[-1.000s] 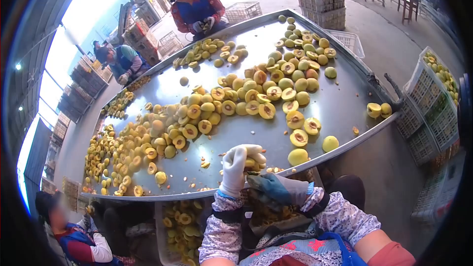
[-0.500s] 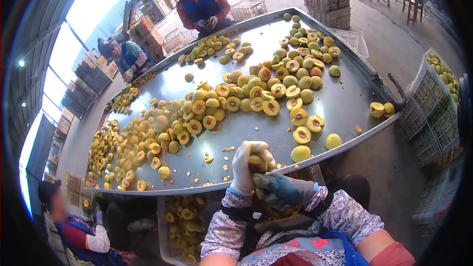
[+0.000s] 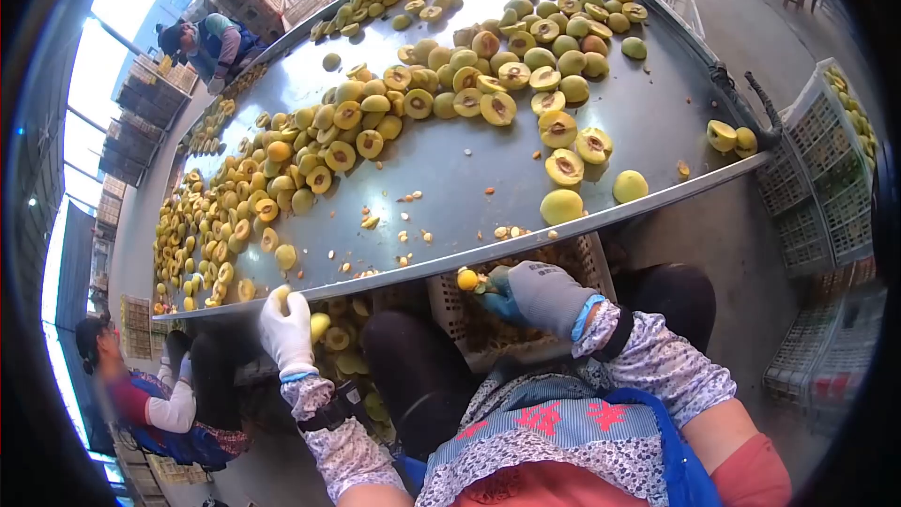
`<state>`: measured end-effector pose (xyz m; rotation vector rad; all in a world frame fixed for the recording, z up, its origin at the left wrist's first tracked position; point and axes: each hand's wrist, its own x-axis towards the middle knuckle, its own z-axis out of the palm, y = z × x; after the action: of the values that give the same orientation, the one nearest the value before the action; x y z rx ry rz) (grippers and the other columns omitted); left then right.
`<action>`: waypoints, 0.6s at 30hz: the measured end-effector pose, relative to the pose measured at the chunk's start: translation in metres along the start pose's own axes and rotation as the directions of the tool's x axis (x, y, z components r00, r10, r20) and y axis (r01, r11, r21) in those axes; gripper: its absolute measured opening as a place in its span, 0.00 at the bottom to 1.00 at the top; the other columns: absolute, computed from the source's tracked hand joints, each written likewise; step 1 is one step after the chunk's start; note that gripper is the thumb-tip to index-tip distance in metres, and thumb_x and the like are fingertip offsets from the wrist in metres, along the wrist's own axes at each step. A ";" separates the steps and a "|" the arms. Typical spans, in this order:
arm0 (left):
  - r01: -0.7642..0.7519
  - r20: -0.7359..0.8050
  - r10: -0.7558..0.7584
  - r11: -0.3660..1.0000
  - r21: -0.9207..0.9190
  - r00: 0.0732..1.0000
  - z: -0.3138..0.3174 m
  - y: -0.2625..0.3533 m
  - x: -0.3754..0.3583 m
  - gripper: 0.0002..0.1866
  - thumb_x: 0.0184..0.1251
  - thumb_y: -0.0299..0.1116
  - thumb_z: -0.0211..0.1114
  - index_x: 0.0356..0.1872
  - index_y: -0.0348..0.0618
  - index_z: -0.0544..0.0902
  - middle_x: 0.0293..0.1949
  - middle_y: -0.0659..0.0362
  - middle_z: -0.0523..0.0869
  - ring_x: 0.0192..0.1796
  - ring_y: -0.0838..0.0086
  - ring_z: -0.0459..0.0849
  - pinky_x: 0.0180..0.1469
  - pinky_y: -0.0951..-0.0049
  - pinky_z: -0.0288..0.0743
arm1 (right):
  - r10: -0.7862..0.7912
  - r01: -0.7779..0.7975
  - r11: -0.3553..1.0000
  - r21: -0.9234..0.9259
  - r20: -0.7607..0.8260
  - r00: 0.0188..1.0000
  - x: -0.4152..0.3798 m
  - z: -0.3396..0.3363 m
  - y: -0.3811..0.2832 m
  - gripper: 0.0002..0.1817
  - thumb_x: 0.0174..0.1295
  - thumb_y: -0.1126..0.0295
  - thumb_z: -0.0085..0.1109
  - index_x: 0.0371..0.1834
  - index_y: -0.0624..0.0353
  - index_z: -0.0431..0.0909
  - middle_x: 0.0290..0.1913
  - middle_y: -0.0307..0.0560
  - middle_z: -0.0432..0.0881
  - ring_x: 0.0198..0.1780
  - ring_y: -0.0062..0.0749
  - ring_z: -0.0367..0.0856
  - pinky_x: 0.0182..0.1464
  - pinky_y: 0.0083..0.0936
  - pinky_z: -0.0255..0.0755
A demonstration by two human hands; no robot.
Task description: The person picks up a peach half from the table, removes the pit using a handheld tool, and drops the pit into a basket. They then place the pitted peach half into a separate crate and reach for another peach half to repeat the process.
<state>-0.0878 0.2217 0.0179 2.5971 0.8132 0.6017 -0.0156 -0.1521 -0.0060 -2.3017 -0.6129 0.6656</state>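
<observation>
Where the fruit halves (image 3: 258, 207) bank up on my left: they lie loose across the metal table (image 3: 422, 178), cut faces turned several ways, reaching up towards its far corner.
How those halves would handle: light, I judge, fairly firm but bruisable, and slippery where cut; best taken by the skin side, fingertips round the rim.
White glove, left hand (image 3: 286, 333): just outside the table's near edge, back uppermost, fingers bunched forward, forearm angled outward from my lap; a pale yellow piece (image 3: 281, 292) shows at the fingertips, but I cannot tell whether I pinch it.
Yellow half (image 3: 319, 327): just beside that glove, above the fruit below the table (image 3: 347, 357).
Blue-grey glove, right hand (image 3: 540, 297): over the plastic crate (image 3: 598, 268), back up, wrist bent inward, fingers curled and pinching a yellow-orange piece (image 3: 467, 279); whether a tool is in there, I cannot tell.
Round fruit (image 3: 630, 186): right of both hands, near the table edge; firmer, I would guess, and better cupped.
</observation>
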 end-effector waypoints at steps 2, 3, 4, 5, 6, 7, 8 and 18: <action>-0.013 -0.109 0.039 0.972 0.234 0.993 -0.008 0.019 0.006 0.19 0.68 0.38 0.63 0.52 0.32 0.84 0.46 0.47 0.89 0.51 0.62 0.86 0.57 0.64 0.77 | -0.023 0.023 1.000 0.020 -0.020 1.000 0.000 -0.005 -0.007 0.19 0.68 0.51 0.58 0.48 0.54 0.85 0.41 0.56 0.87 0.46 0.53 0.86 0.50 0.46 0.78; -0.020 -0.111 0.046 0.973 0.228 0.993 0.003 0.034 0.017 0.19 0.68 0.38 0.63 0.52 0.32 0.84 0.46 0.47 0.89 0.51 0.62 0.86 0.57 0.64 0.77 | -0.043 0.044 0.998 0.035 -0.044 0.998 0.002 -0.008 -0.007 0.18 0.68 0.52 0.58 0.48 0.54 0.85 0.41 0.56 0.87 0.46 0.53 0.86 0.49 0.46 0.78; -0.111 -0.064 0.109 0.993 -0.034 0.992 0.017 0.050 0.028 0.19 0.66 0.37 0.65 0.52 0.33 0.84 0.47 0.47 0.89 0.51 0.61 0.86 0.58 0.64 0.77 | -0.048 0.050 0.998 0.024 -0.062 0.997 0.007 -0.005 -0.002 0.19 0.68 0.51 0.58 0.47 0.54 0.85 0.40 0.56 0.87 0.44 0.53 0.86 0.49 0.45 0.79; -0.183 -0.034 0.181 0.937 -0.297 0.983 0.032 0.071 0.038 0.20 0.64 0.35 0.66 0.53 0.34 0.84 0.47 0.46 0.89 0.51 0.60 0.86 0.58 0.64 0.77 | -0.043 0.044 0.999 0.019 -0.067 0.997 0.007 -0.007 -0.001 0.19 0.68 0.51 0.58 0.47 0.54 0.85 0.40 0.56 0.87 0.44 0.53 0.86 0.49 0.45 0.79; -0.186 0.081 0.236 0.900 -0.395 0.968 0.045 0.105 0.047 0.21 0.63 0.35 0.66 0.54 0.34 0.83 0.49 0.45 0.88 0.53 0.58 0.86 0.60 0.63 0.76 | -0.030 0.030 1.000 0.002 -0.021 0.999 0.007 -0.011 -0.001 0.18 0.68 0.52 0.58 0.47 0.54 0.85 0.40 0.56 0.87 0.44 0.53 0.86 0.49 0.44 0.79; -0.176 0.187 0.300 0.855 -0.488 0.935 0.059 0.141 0.053 0.22 0.62 0.36 0.67 0.55 0.34 0.83 0.50 0.45 0.87 0.54 0.57 0.85 0.61 0.63 0.76 | -0.016 0.016 1.000 -0.014 0.025 1.000 0.006 -0.014 -0.002 0.18 0.68 0.52 0.58 0.46 0.55 0.85 0.40 0.57 0.87 0.43 0.53 0.86 0.48 0.44 0.79; -0.321 0.192 0.443 0.830 -0.456 0.876 0.077 0.170 0.060 0.23 0.62 0.35 0.67 0.58 0.35 0.82 0.53 0.46 0.87 0.55 0.60 0.85 0.62 0.65 0.76 | -0.054 0.054 0.998 -0.021 0.012 0.998 0.001 -0.015 -0.001 0.16 0.67 0.55 0.59 0.45 0.55 0.86 0.41 0.57 0.87 0.44 0.53 0.86 0.49 0.44 0.79; -0.624 0.635 0.488 0.781 -0.012 0.599 0.235 0.285 0.123 0.40 0.56 0.38 0.63 0.74 0.45 0.66 0.79 0.52 0.59 0.81 0.62 0.54 0.80 0.65 0.52 | 0.175 -0.155 0.980 -0.125 0.167 0.970 0.002 -0.027 0.012 0.20 0.68 0.53 0.55 0.48 0.57 0.86 0.44 0.57 0.88 0.46 0.53 0.88 0.50 0.45 0.79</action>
<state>0.2477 0.0279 -0.0185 2.9566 -0.1977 -0.2396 0.0044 -0.1713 0.0031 -2.4334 -0.5546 0.9450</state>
